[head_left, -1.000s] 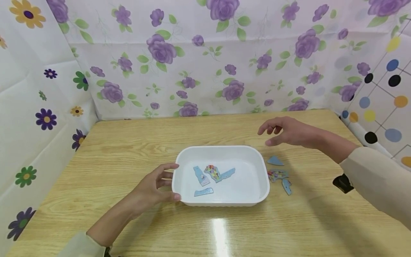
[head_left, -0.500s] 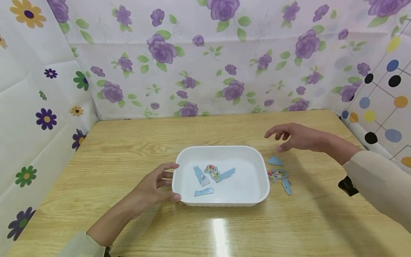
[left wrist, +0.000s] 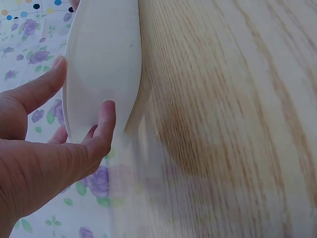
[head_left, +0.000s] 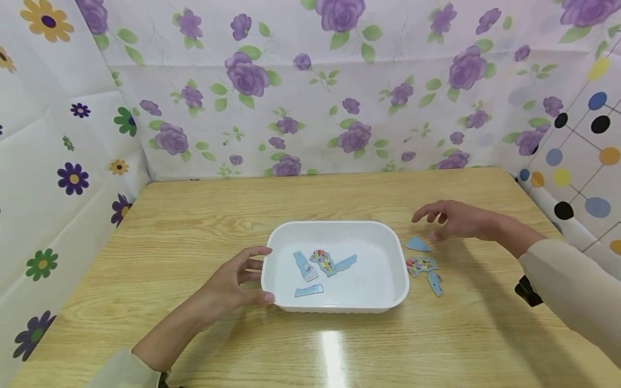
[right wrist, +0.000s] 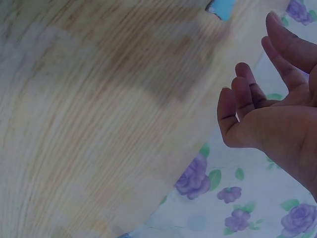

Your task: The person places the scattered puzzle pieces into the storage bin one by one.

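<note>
Right hand (head_left: 457,220) has dropped near the blue wedge (head_left: 418,245), fingers loosely bent, nothing held, so 3 loose pieces (head_left: 423,265) still lie on the table (head_left: 194,226) beside the white tray (head_left: 371,283). Left hand (head_left: 234,276) grips its left end; 4 inner pieces (head_left: 306,268) there.

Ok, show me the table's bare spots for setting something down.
Free: the table behind the tray, up to the flowered cloth; left of the left hand; and on the tray's near side. Crowded: just right of the tray, where three puzzle pieces lie near the right hand.
</note>
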`<state>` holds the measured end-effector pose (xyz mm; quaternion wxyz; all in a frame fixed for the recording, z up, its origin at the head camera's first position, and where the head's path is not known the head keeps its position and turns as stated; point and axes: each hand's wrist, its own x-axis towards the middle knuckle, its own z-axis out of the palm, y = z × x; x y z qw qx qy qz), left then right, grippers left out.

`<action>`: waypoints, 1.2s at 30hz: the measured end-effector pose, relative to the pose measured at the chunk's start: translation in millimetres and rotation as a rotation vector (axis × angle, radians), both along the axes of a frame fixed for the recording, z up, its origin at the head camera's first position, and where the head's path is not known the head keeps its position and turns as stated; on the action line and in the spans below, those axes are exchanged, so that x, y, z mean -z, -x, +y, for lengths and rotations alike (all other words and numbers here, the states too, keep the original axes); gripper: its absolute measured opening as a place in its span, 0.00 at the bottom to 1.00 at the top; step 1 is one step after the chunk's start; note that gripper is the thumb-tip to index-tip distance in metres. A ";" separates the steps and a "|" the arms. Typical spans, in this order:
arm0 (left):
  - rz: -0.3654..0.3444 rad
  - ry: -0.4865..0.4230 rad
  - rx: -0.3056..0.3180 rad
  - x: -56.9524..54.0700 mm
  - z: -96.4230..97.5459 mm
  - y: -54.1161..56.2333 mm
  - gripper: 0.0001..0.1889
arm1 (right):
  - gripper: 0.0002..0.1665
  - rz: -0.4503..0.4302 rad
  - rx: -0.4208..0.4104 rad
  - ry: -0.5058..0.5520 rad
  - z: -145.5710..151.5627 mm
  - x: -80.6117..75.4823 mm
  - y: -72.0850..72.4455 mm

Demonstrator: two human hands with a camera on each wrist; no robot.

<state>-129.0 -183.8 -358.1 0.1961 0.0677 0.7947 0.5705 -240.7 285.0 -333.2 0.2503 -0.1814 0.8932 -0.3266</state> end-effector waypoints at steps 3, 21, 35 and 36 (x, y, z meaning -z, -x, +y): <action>0.009 0.000 0.007 -1.2 -0.6 -0.1 0.45 | 0.29 0.014 0.014 0.004 1.1 4.9 0.0; 0.010 -0.012 0.021 -1.4 -1.8 -0.2 0.45 | 0.26 0.067 0.066 0.046 6.4 35.7 1.2; -0.001 0.001 0.003 0.9 -0.5 0.6 0.46 | 0.22 0.155 0.032 0.080 10.1 52.4 3.0; -0.001 -0.001 0.004 0.9 -0.5 0.6 0.46 | 0.22 0.157 0.026 0.083 11.0 52.6 2.9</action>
